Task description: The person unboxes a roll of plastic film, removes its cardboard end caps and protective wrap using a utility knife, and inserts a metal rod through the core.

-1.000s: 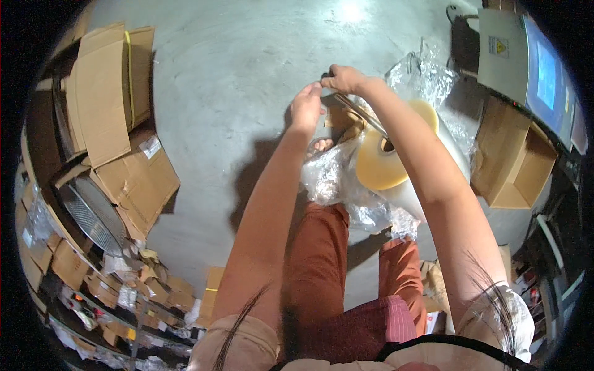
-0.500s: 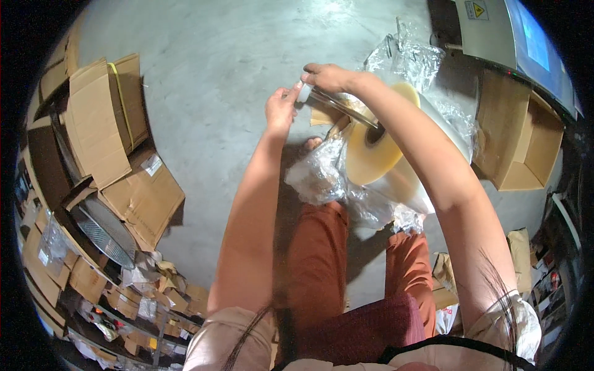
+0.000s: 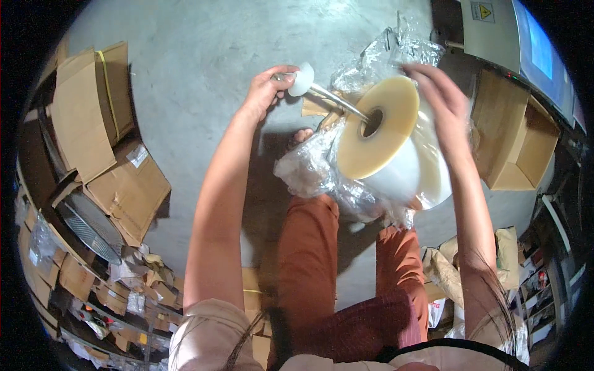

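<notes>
A big roll of clear plastic film [image 3: 396, 145] with a yellowish end face rests over my knees, a metal rod [image 3: 337, 101] running through its core. My left hand [image 3: 266, 89] is shut on the rod's near end, right by a white round end cap [image 3: 302, 79]. My right hand [image 3: 442, 102] lies on the far top side of the roll with fingers spread and blurred. Crumpled clear wrapping [image 3: 312, 170] hangs under the roll.
Flattened cardboard boxes [image 3: 93, 123] are stacked at the left above a grey concrete floor [image 3: 185, 49]. An open cardboard box [image 3: 516, 142] stands at the right beside a grey machine with a screen [image 3: 513, 37]. Small cartons and bags [image 3: 99, 290] crowd the lower left.
My right hand has let go of the rod and moved to the top of the roll. The left hand has slid out along the rod to its capped end.
</notes>
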A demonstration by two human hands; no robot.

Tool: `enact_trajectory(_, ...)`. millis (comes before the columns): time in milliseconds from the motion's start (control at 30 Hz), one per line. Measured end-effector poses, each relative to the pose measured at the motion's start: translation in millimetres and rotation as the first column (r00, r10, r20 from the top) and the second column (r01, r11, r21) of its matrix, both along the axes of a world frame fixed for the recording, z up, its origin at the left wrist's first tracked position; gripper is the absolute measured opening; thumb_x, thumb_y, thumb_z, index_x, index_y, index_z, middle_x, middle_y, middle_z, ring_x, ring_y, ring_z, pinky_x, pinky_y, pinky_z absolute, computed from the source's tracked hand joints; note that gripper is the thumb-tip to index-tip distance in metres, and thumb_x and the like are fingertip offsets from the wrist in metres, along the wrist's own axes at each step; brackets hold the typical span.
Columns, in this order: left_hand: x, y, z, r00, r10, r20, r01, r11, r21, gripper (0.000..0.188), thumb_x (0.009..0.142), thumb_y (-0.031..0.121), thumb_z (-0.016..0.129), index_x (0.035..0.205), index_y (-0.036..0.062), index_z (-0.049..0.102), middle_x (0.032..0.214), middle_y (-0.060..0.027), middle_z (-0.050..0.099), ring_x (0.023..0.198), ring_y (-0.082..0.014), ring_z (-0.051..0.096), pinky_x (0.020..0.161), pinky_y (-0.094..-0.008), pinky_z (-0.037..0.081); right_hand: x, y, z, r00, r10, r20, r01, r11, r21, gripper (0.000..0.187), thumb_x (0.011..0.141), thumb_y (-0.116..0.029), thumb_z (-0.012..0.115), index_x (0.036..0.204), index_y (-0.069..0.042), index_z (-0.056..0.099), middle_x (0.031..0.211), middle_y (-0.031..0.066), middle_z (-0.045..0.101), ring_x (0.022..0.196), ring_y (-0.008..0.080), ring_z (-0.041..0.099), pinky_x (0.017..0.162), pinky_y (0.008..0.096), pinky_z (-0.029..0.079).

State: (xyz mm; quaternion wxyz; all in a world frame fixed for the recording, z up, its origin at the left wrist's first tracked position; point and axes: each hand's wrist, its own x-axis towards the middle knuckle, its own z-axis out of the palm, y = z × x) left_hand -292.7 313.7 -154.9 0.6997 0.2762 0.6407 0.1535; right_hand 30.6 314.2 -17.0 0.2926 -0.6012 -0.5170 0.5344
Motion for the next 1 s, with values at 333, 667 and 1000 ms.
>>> enact_trajectory(333, 24, 5, 2, 0.985, 0.066, 0.161, -0.057, 0.997, -0.061, 0.030, 0.093, 0.016, 0.058, 0.120, 0.0067, 0.065, 0.082, 0.0010, 0.063, 0.059, -0.0055, 0.047, 0.049, -0.0216, 0.035, 280, -240, -60, 0.731, -0.270, 0.626, 0.589, 0.713, -0.381, 0.035, 0.085, -0.005, 0.050, 0.115, 0.000, 0.067, 0.112, 0.0098, 0.068, 0.108, 0.0216, 0.059, 0.093, 0.0300, 0.043)
enact_trajectory(667, 28, 1, -20, 0.999, -0.028, -0.014, 0.030, 0.985, 0.172, 0.026, 0.094, 0.020, 0.060, 0.115, 0.0051, 0.064, 0.081, -0.0001, 0.061, 0.063, -0.0067, 0.048, 0.055, -0.0214, 0.037, 263, -292, -146, 0.798, 0.233, 0.556, 0.190, 0.778, -0.599, 0.053, 0.086, -0.031, 0.068, 0.129, -0.002, 0.057, 0.125, 0.0157, 0.063, 0.112, 0.0265, 0.061, 0.093, 0.0373, 0.048)
enact_trajectory(1000, 45, -4, -29, 0.976, -0.212, -0.042, 0.216, 0.957, 0.196, 0.027, 0.091, 0.015, 0.064, 0.117, 0.0061, 0.064, 0.076, 0.0014, 0.059, 0.060, -0.0064, 0.045, 0.053, -0.0228, 0.036, 301, -336, -202, 0.954, -0.264, 0.144, 0.300, 0.803, -0.514, 0.052, 0.085, -0.032, 0.068, 0.129, -0.005, 0.058, 0.123, 0.0133, 0.065, 0.111, 0.0267, 0.063, 0.093, 0.0355, 0.049)
